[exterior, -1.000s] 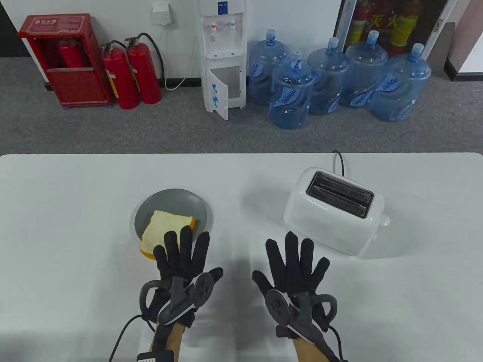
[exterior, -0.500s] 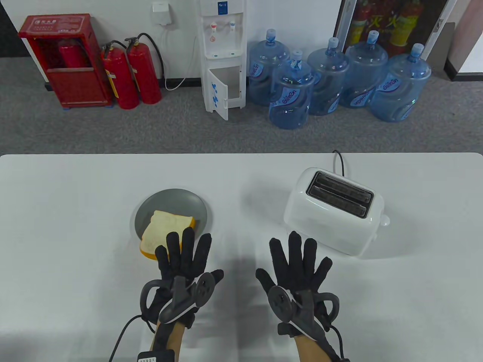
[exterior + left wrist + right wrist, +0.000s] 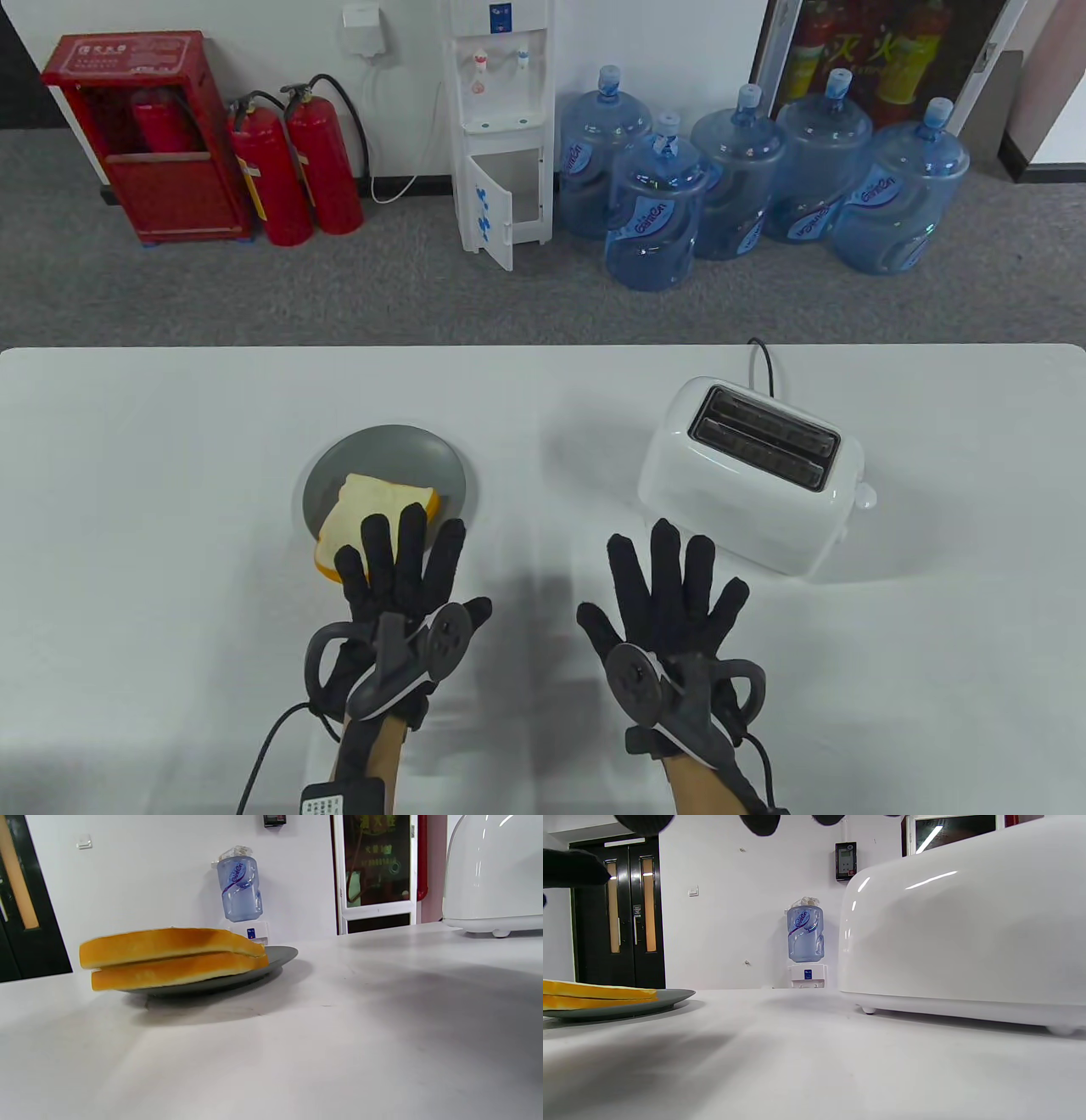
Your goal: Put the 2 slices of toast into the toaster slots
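Observation:
Two slices of toast lie stacked on a grey plate left of centre; the left wrist view shows the toast as a stack jutting over the rim of the plate. My left hand is spread flat with straight fingers, its fingertips over the near edge of the stack. The white toaster stands at the right with both slots empty, and it fills the right of the right wrist view as toaster. My right hand is spread open just in front of its near left corner, holding nothing.
A black cord runs from the toaster's back over the table's far edge. Beyond the table on the floor stand water jugs, a dispenser and red fire extinguishers.
My left hand has slid a little forward and left, so its fingertips now lie further over the toast. The right hand has barely moved.

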### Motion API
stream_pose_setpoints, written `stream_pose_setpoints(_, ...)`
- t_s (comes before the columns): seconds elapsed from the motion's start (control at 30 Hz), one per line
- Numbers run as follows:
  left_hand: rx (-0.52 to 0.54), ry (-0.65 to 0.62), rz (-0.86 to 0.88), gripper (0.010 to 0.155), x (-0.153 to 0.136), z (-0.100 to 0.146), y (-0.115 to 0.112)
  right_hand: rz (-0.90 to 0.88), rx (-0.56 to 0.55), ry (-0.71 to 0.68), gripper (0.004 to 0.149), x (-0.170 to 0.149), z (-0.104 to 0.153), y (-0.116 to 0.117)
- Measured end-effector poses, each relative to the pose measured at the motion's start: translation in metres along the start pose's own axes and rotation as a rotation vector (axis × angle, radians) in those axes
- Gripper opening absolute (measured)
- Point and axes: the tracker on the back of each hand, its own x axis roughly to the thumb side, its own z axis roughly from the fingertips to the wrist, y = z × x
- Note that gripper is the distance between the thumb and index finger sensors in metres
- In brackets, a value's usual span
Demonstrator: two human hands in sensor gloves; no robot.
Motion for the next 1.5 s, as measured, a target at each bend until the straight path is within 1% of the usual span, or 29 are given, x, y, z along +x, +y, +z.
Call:
stream_pose_setpoints(0.1,-0.057,-0.065,-0.040,0.086,-0.012,-0.006,0.004,-0.014,0.010,-0.014,0.076,0.001,0.000,0.000)
stream_pose_setpoints(0.17,-0.039,-0.063,-0.082,0.087,-0.027,-0.010,0.010,-0.020,0.007,-0.018,0.076,0.001,0.000,0.001)
stream_pose_setpoints(0.27,-0.026,-0.011,-0.107,0.087,-0.051,-0.016,0.018,-0.024,0.009,-0.020,0.076,0.001,0.000,0.001)
stream_pose_setpoints(0.4,-0.075,0.061,-0.137,0.088,-0.085,-0.026,0.026,-0.032,0.016,-0.007,0.076,-0.002,-0.002,0.003)
stream_pose_setpoints(0.5,-0.113,0.086,-0.158,0.090,-0.106,-0.032,0.023,-0.028,0.021,0.003,0.076,-0.005,-0.003,0.005)
stream_pose_setpoints(0.57,-0.197,0.104,-0.174,0.091,-0.117,-0.036,0.017,-0.031,0.022,0.006,0.076,-0.006,-0.004,0.005)
stream_pose_setpoints(0.63,-0.234,0.115,-0.190,0.091,-0.124,-0.039,0.009,-0.025,0.026,0.008,0.076,-0.006,-0.004,0.006)
stream_pose_setpoints(0.73,-0.236,0.114,-0.214,0.090,-0.127,-0.042,-0.002,-0.003,0.026,0.012,0.076,-0.005,-0.004,0.006)
stream_pose_setpoints(0.83,-0.216,0.093,-0.242,0.087,-0.128,-0.045,-0.010,-0.005,0.025,0.015,0.076,-0.005,-0.005,0.005)
stream_pose_setpoints(1.0,-0.208,0.067,-0.226,0.083,-0.126,-0.051,-0.017,0.010,0.033,0.019,0.076,-0.007,-0.006,0.008)
stream_pose_setpoints(1.07,-0.197,0.065,-0.201,0.078,-0.126,-0.052,-0.020,0.009,0.034,0.021,0.076,-0.008,-0.006,0.009)
stream_pose_setpoints(1.13,-0.221,0.065,-0.169,0.074,-0.126,-0.054,-0.024,0.011,0.030,0.021,0.077,-0.008,-0.006,0.008)
stream_pose_setpoints(1.23,-0.254,0.060,-0.171,0.072,-0.126,-0.054,-0.030,0.013,0.029,0.023,0.077,-0.008,-0.006,0.008)
stream_pose_setpoints(1.3,-0.249,0.062,-0.167,0.072,-0.127,-0.054,-0.031,0.014,0.030,0.024,0.077,-0.008,-0.006,0.008)
stream_pose_setpoints(1.43,-0.214,0.077,-0.148,0.063,-0.127,-0.054,-0.031,0.008,0.028,0.025,0.076,-0.008,-0.006,0.008)
stream_pose_setpoints(1.5,-0.217,0.076,-0.156,0.061,-0.127,-0.055,-0.031,0.007,0.029,0.025,0.076,-0.008,-0.006,0.008)
